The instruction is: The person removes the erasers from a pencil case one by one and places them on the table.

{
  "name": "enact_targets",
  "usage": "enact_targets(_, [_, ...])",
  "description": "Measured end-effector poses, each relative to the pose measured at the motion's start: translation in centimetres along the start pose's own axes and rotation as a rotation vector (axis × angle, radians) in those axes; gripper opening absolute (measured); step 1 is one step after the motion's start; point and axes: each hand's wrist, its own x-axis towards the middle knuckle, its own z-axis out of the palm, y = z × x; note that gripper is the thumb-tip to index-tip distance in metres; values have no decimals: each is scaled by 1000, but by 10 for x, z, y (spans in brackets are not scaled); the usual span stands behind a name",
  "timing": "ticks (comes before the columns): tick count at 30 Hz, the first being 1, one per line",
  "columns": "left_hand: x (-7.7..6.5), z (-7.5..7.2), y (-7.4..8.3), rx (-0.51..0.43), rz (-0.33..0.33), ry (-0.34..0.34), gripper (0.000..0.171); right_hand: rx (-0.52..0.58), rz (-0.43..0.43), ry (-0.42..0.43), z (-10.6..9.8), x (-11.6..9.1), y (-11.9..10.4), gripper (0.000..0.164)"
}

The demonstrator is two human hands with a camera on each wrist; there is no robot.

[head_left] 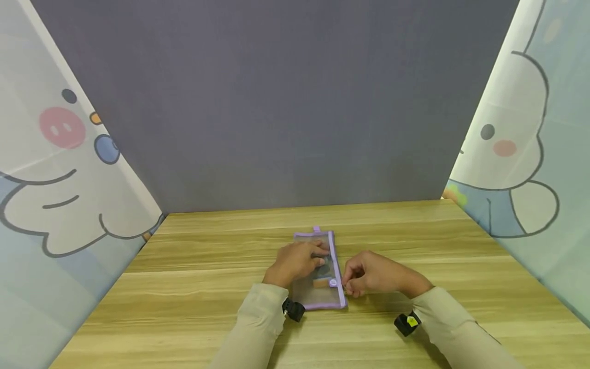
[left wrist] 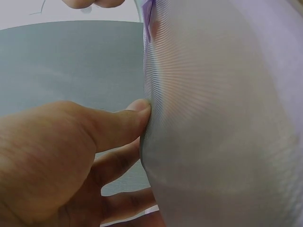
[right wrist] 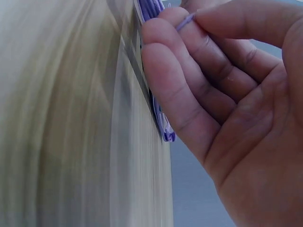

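Note:
A mesh zipper pouch (head_left: 315, 298) with purple edging lies flat on the table, its long side running away from me. Through the mesh show a brown patch (head_left: 320, 283) and a darker shape above it. My left hand (head_left: 297, 259) rests on the pouch, fingers reaching toward the zipper strip; in the left wrist view its thumb (left wrist: 125, 124) presses on the mesh (left wrist: 208, 132). At the pouch's right edge, my right hand (head_left: 375, 274) pinches a thin purple zipper pull (right wrist: 184, 21) between thumb and index finger. Its other fingers curl loosely beside the table surface.
The wood-grain table (head_left: 207, 277) extends on both sides of the pouch. A dark grey panel (head_left: 286, 102) stands along its far edge. Cartoon-printed curtains (head_left: 37, 169) hang at left and right. Black wrist cameras (head_left: 293, 310) are strapped over both sleeves.

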Motion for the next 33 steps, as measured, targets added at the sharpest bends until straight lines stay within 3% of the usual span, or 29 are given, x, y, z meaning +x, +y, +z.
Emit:
enact_targets(15, [-1, -1, 5, 17, -6, 7, 28, 62, -39, -89, 1, -4, -2, 9])
enact_targets(33, [-2, -1, 2, 2, 4, 26, 28, 70, -29, -165, 2, -3, -5, 16])
